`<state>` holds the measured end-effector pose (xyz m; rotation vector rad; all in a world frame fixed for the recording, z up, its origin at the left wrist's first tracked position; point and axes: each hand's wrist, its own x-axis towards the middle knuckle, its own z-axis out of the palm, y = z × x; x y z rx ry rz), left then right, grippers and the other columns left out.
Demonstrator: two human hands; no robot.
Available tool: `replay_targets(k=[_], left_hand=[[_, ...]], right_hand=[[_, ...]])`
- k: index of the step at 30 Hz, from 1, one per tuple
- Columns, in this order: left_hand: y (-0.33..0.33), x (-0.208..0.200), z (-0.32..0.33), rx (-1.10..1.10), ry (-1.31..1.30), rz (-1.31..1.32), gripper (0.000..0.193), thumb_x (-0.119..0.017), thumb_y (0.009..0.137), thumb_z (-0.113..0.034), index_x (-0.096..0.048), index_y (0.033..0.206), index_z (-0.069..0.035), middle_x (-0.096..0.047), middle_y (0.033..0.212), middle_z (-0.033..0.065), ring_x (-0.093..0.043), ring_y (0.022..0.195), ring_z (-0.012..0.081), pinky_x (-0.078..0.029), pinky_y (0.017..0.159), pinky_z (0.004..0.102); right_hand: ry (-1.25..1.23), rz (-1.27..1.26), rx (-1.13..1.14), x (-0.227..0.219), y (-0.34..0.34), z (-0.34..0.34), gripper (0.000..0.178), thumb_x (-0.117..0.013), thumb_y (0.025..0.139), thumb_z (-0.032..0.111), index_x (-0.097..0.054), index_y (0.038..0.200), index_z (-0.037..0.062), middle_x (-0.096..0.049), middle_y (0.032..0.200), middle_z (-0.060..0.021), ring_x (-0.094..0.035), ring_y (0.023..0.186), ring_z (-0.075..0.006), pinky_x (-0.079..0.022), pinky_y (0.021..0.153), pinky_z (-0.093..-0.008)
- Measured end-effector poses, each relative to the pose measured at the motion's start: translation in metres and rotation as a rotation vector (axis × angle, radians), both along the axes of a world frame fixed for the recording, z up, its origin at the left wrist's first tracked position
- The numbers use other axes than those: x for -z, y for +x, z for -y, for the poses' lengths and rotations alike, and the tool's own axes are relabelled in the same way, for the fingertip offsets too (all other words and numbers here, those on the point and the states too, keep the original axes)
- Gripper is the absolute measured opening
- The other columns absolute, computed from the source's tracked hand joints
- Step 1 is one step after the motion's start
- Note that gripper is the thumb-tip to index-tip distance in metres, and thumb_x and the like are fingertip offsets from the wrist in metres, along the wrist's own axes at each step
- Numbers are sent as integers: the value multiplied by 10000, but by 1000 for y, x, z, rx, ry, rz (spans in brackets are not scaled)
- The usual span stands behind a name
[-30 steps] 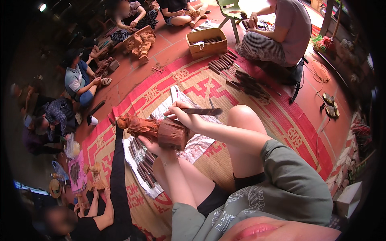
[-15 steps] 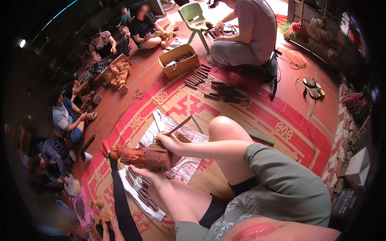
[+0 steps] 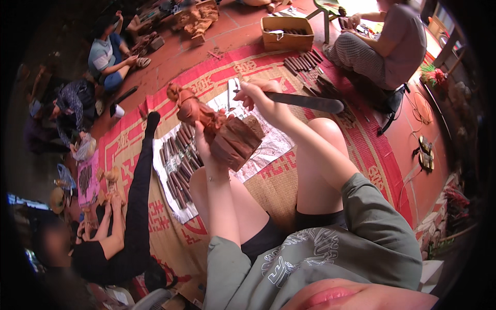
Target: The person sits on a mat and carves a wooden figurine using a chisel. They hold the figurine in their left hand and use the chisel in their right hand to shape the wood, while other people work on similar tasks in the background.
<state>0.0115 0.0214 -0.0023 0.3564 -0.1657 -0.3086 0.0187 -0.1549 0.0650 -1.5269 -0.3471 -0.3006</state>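
Note:
My left hand (image 3: 205,149) is wrapped round a reddish-brown wooden carving (image 3: 199,113) of a figure on a thick block base (image 3: 235,143). The carving is tilted, its head pointing to the far left and its base toward my lap. Above and right of the base, my right hand (image 3: 262,101) grips a long dark-handled carving tool (image 3: 310,102). The rounded end of this tool points right, and its other end is hidden by the fingers. Both hands are over a stained white sheet (image 3: 266,157) between my knees.
Several chisels (image 3: 181,170) lie in rows on a white cloth by my left knee. More dark tools (image 3: 305,63) are on the red-and-tan mat (image 3: 175,235), near a wooden box (image 3: 287,39). A person (image 3: 380,46) sits at far right; another person's black-clad leg (image 3: 137,201) stretches along my left.
The carving has been raised and turned, its head now farther away. My right hand has moved right, off the base, and the tool now points right. My head view has turned left.

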Motion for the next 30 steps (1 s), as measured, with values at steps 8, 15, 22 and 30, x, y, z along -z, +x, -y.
replay_targets(k=[8,15,22,30], left_hand=[[-6,-13,14,-9,153,234,584,-472,893,-459,-438,1220,24,-549,1138,131,-529,1068,228,-400,958,366],[-3,0,15,6,155,159,500,-462,909,-414,-459,1207,-13,-548,1134,110,-529,1057,202,-402,950,355],[-12,-16,23,-73,269,94,489,-403,931,-415,-462,1225,-30,-535,1183,102,-510,1091,193,-379,967,353],[-9,-12,19,-60,284,157,526,-393,930,-425,-436,1251,-12,-518,1210,116,-495,1126,204,-367,985,354]], right_hand=[[216,-30,-252,0,-7,-15,179,-650,780,11,-475,815,1,-626,809,-105,-626,698,-122,-515,607,-233],[10,-85,-273,-3,-4,-13,164,-676,772,13,-519,727,17,-604,721,-43,-615,697,-88,-499,613,-200],[-135,91,-56,2,1,-18,166,-700,733,33,-556,655,4,-597,650,-21,-528,578,-40,-413,521,-190],[-110,129,-68,2,2,-20,144,-700,730,60,-588,670,-8,-621,626,-31,-566,581,-47,-432,505,-186]])
